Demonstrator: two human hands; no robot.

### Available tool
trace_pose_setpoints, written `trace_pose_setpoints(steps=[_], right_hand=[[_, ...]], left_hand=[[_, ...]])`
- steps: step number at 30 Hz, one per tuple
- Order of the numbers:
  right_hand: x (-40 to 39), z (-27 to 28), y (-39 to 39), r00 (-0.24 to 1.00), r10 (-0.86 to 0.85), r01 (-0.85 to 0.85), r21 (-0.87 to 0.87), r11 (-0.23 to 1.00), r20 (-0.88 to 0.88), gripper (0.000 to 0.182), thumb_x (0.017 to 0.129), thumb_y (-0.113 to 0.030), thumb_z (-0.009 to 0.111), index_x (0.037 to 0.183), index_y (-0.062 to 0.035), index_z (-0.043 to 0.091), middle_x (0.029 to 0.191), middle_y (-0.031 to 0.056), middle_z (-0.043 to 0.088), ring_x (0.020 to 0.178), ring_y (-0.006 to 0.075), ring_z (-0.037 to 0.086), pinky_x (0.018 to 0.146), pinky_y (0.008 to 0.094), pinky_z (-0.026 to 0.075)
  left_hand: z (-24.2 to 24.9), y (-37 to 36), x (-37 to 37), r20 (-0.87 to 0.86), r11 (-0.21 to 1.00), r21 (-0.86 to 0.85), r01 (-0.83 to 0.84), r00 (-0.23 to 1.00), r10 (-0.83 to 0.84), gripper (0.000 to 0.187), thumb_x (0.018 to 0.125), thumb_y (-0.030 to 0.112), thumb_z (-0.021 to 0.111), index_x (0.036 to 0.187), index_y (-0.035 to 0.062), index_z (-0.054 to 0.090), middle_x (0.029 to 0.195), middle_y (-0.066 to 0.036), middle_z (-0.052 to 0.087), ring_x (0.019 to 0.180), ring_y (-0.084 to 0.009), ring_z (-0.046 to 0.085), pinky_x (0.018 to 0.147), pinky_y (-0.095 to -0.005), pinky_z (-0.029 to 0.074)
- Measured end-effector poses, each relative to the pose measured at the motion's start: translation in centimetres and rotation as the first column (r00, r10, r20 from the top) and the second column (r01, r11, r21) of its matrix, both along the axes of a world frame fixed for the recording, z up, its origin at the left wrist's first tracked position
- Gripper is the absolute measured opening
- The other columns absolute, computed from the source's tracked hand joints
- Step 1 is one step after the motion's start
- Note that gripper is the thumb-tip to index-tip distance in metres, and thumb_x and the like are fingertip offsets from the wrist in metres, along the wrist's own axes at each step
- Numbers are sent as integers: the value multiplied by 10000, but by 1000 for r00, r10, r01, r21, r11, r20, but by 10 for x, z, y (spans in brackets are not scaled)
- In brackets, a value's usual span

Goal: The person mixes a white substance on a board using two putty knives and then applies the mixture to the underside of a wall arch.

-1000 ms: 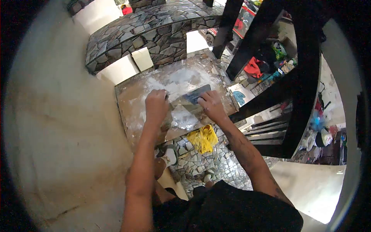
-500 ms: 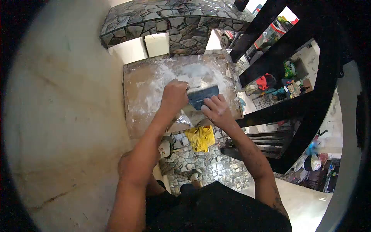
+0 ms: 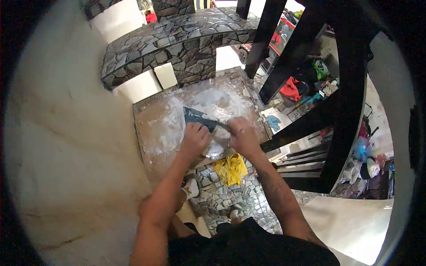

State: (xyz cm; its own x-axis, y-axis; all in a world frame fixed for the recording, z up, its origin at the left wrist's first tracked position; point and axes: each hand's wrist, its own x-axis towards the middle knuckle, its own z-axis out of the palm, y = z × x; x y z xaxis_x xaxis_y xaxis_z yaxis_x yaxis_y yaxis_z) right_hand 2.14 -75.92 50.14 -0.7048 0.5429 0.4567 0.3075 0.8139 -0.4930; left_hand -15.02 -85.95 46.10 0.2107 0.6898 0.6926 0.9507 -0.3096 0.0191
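Note:
A flat dark scraper with pale smears is held between my two hands, over a wooden board coated with white powder and paste. My left hand is closed on the lower left edge of its blade. The fingers of my right hand wrap round the scraper's right end, largely hiding it. Just below the blade, between the hands, a shiny clear plastic bag with whitish stuff lies at the board's near edge.
A yellow cloth hangs below the board's near edge, over a stone-patterned floor. Dark railing bars slant along the right; a plain wall runs along the left. Behind the board stands a stone-clad ledge.
The scraper has swung to slant down to the right. My left hand has shifted from its upper left end to the lower edge; my right hand is at the right end. The view has tilted up.

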Motion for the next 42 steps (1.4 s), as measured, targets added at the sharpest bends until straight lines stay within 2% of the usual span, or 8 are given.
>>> trace_pose_setpoints(steps=[7,12,17,21,24,26,39,42], right_hand=[[-39,-54,39,999,45,-46,48,998,15,153,629,15,564,762,-29,502,757,169,569,800,384,540,686,446,443],[-36,-53,72,993,-110,103,-172,980,-30,182,658,-69,644,766,-18,507,738,194,582,711,385,561,627,422,440],[-17,-77,77,913,-401,310,-508,804,-78,260,686,-138,743,752,-34,515,634,23,499,587,116,469,530,300,387],[-17,-95,58,835,-499,141,-786,602,-233,210,690,-75,722,738,-35,521,644,-9,477,588,92,450,525,257,369],[-25,-89,37,898,-405,234,-591,772,-174,218,686,-74,720,728,-39,509,638,-7,475,573,93,441,515,259,365],[-31,-82,23,909,-374,171,-655,736,-184,239,678,-65,726,724,-42,493,618,-5,463,560,98,427,509,272,364],[-39,-46,-23,969,-220,178,-304,936,-110,242,681,-40,686,879,-6,552,707,140,584,583,235,543,551,345,433],[-23,-48,-22,935,-235,202,-147,968,-264,268,669,-26,679,902,-2,549,774,159,569,646,290,546,585,361,431]], left_hand=[[8,1,8,72,999,29,21,997,-23,80,647,61,600,669,52,524,718,-63,500,721,-229,512,640,-369,395],[3,5,-11,111,953,-136,-270,952,286,153,668,119,631,762,26,554,723,-122,555,708,-295,549,626,-412,430],[32,7,-20,341,697,-462,-549,615,711,349,756,233,643,986,-8,540,734,-198,608,707,-386,593,627,-470,463],[31,9,-28,388,641,-577,-506,521,760,485,769,258,646,1133,-19,485,724,-225,616,694,-403,605,643,-476,471],[34,7,-9,359,702,-528,-478,623,695,492,758,225,645,1141,-32,475,711,-222,616,687,-394,612,640,-466,473],[36,7,1,374,724,-555,-411,654,658,478,756,208,641,1132,-37,477,708,-218,616,691,-386,617,638,-458,476],[11,12,-21,365,634,-575,-518,530,765,433,798,177,613,1117,-67,451,737,-253,611,733,-418,609,661,-485,469],[16,9,-27,426,632,-542,-554,467,775,482,811,194,608,1162,-78,421,763,-270,605,756,-425,604,668,-492,463]])
